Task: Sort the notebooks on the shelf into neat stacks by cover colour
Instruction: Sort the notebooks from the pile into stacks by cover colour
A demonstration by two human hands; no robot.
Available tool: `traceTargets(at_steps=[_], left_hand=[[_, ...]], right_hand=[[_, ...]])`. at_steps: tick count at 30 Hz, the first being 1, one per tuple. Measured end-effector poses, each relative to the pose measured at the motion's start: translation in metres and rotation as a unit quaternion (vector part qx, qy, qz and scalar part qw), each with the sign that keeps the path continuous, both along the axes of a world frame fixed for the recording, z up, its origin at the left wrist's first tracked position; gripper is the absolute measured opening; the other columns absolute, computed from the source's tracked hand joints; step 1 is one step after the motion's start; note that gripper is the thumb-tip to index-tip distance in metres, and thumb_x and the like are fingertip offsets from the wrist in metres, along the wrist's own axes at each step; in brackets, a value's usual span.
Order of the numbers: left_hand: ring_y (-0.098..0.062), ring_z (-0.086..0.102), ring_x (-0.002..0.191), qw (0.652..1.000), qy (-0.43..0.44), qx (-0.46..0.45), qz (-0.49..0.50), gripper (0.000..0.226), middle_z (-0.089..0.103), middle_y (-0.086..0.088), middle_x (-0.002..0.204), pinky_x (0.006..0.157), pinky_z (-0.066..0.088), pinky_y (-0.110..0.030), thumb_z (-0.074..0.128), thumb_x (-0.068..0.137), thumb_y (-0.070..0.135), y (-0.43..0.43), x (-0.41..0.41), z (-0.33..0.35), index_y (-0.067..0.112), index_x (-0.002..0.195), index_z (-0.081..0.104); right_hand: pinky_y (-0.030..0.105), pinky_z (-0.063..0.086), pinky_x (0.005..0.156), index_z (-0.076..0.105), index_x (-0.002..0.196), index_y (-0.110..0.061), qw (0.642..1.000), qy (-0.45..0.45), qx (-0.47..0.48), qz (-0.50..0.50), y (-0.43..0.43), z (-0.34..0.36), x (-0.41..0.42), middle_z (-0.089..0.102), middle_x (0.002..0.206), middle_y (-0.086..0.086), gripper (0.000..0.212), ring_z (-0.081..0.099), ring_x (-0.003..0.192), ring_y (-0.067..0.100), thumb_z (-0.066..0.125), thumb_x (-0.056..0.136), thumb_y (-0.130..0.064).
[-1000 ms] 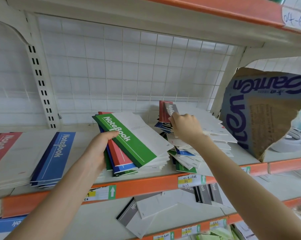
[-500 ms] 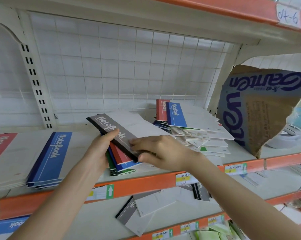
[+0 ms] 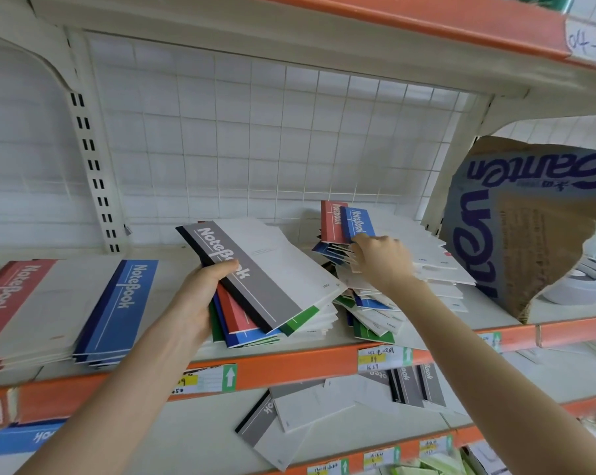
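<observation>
Mid-sort on the shelf (image 3: 289, 366), colours all mixed
Left hand (image 3: 193, 303) gripping a mixed bundle (image 3: 241, 323) topped by the grey notebook (image 3: 255, 269); just right of that, right hand (image 3: 382, 258) touching a blue notebook (image 3: 358, 224) on the messy pile (image 3: 426, 269), grip unclear; left of it, tidy red stack (image 3: 12, 303) and blue stack (image 3: 118, 310).

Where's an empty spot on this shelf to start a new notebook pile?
Bare shelf shows between the blue stack and the mixed pile the left hand holds, plus a narrow strip between the messy pile and the torn cardboard. The middle is crowded.
</observation>
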State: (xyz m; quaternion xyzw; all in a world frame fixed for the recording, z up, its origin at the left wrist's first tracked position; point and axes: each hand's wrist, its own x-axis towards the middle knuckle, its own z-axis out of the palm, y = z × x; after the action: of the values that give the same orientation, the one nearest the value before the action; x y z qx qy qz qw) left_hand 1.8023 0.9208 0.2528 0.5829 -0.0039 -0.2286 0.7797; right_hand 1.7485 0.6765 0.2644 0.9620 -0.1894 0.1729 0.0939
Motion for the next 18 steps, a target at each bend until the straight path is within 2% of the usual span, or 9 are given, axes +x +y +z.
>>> traceTargets(at_steps=[2, 3, 5, 7, 9, 11, 13, 16, 18], left_hand=[[-0.022, 0.061, 0.072, 1.000, 0.003, 0.003, 0.000, 0.008, 0.064, -0.007, 0.085, 0.055, 0.043, -0.030, 0.056, 0.092, 0.023, 0.002, -0.001, 0.000, 0.016, 0.096, 0.058], [-0.021, 0.061, 0.072, 1.000, 0.004, 0.002, 0.001, 0.010, 0.064, -0.006, 0.084, 0.055, 0.043, -0.030, 0.055, 0.093, 0.027, 0.002, -0.001, 0.000, 0.017, 0.092, 0.058], [-0.020, 0.060, 0.071, 1.000, 0.003, -0.006, 0.009, 0.015, 0.064, -0.005, 0.083, 0.055, 0.043, -0.031, 0.054, 0.094, 0.032, 0.003, -0.001, 0.002, 0.018, 0.090, 0.057], [-0.019, 0.060, 0.071, 1.000, -0.002, -0.013, 0.017, 0.018, 0.063, -0.005, 0.083, 0.054, 0.044, -0.031, 0.052, 0.095, 0.035, 0.003, -0.001, 0.002, 0.017, 0.094, 0.056], [-0.018, 0.060, 0.070, 1.000, -0.013, -0.017, 0.021, 0.019, 0.062, -0.004, 0.083, 0.054, 0.044, -0.030, 0.050, 0.095, 0.035, 0.005, -0.002, 0.003, 0.017, 0.092, 0.054], [-0.016, 0.061, 0.067, 0.999, -0.018, -0.034, 0.018, 0.019, 0.063, -0.004, 0.081, 0.051, 0.048, -0.028, 0.051, 0.095, 0.035, 0.013, -0.003, 0.002, 0.017, 0.091, 0.055], [-0.017, 0.064, 0.067, 0.999, -0.021, -0.038, 0.012, 0.020, 0.067, -0.005, 0.084, 0.049, 0.051, -0.025, 0.052, 0.094, 0.034, 0.024, -0.003, -0.003, 0.016, 0.098, 0.058], [-0.019, 0.065, 0.071, 0.998, -0.025, -0.036, 0.047, 0.018, 0.067, -0.006, 0.089, 0.052, 0.053, -0.028, 0.056, 0.092, 0.028, 0.042, 0.000, -0.010, 0.016, 0.105, 0.059], [-0.019, 0.064, 0.073, 0.996, -0.028, -0.039, 0.075, 0.011, 0.067, -0.004, 0.088, 0.057, 0.050, -0.030, 0.057, 0.091, 0.024, 0.055, 0.001, -0.013, 0.019, 0.101, 0.060]], right_hand=[[0.028, 0.037, 0.064, 0.051, 0.115, -0.003, 0.998, -0.059, 0.010, 0.012, 0.002, 0.003, 0.000, 0.064, 0.106, 0.016, 0.028, 0.061, 0.087, 0.034, 0.037, 0.100, -0.022], [0.029, 0.040, 0.060, 0.055, 0.110, 0.001, 0.992, -0.113, 0.022, 0.053, 0.006, 0.004, -0.001, 0.067, 0.094, 0.019, 0.025, 0.062, 0.075, 0.035, 0.039, 0.099, -0.016], [0.032, 0.047, 0.043, 0.063, 0.093, 0.003, 0.958, -0.207, 0.026, 0.197, 0.022, 0.006, -0.005, 0.064, 0.063, 0.015, 0.018, 0.057, 0.046, 0.031, 0.047, 0.089, -0.003], [0.027, 0.042, 0.032, 0.069, 0.087, -0.001, 0.918, -0.228, 0.003, 0.325, 0.046, 0.004, -0.012, 0.062, 0.054, 0.009, 0.026, 0.053, 0.037, 0.023, 0.044, 0.079, -0.001], [0.028, 0.047, 0.041, 0.070, 0.095, -0.001, 0.883, -0.195, 0.007, 0.427, 0.071, -0.003, -0.018, 0.069, 0.067, 0.009, 0.033, 0.062, 0.049, 0.023, 0.042, 0.077, -0.005], [0.031, 0.054, 0.054, 0.069, 0.099, 0.004, 0.844, -0.172, 0.030, 0.507, 0.092, -0.011, -0.019, 0.073, 0.086, 0.012, 0.029, 0.071, 0.071, 0.025, 0.047, 0.083, -0.006], [0.036, 0.058, 0.068, 0.069, 0.099, 0.004, 0.825, -0.142, 0.044, 0.545, 0.106, -0.018, -0.014, 0.071, 0.101, 0.015, 0.030, 0.069, 0.092, 0.026, 0.050, 0.092, -0.018], [0.033, 0.051, 0.090, 0.069, 0.103, 0.002, 0.818, -0.067, 0.149, 0.551, 0.118, -0.023, -0.009, 0.068, 0.111, 0.015, 0.042, 0.062, 0.108, 0.022, 0.050, 0.091, -0.033], [0.025, 0.044, 0.090, 0.067, 0.110, -0.001, 0.848, -0.062, 0.228, 0.475, 0.123, -0.024, -0.004, 0.069, 0.108, 0.010, 0.042, 0.061, 0.105, 0.019, 0.048, 0.094, -0.036]])
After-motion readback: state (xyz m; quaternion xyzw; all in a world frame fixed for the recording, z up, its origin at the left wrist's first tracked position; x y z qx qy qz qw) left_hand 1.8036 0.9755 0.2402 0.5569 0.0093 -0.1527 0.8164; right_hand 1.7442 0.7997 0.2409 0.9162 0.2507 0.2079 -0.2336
